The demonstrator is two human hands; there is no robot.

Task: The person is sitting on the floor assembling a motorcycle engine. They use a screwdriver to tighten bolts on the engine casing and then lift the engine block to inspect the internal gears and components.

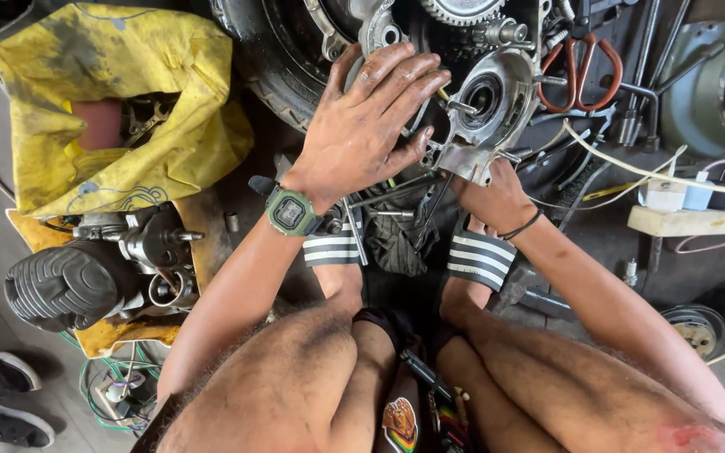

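Left hand (367, 126) flat, fingers splayed on engine casing (497, 109) — right hand (497, 201) gripping its underside.

Upper left: yellow cloth bag (119, 109), grease-stained, lying open with metal parts visible inside. Just below it: black ribbed rubber grip (65, 283) on a metal assembly, resting on yellow fabric. Lower left corner: black shoe with white sole (2, 403) on the floor, beside a tangle of green and white wires (115, 390). Upper right: red-handled scissors (581, 71) among long steel tools. Right: white power strip (690, 220) with plugs seated; white cable (631, 166) crossing toward it. Tyre (270, 63) at top centre.
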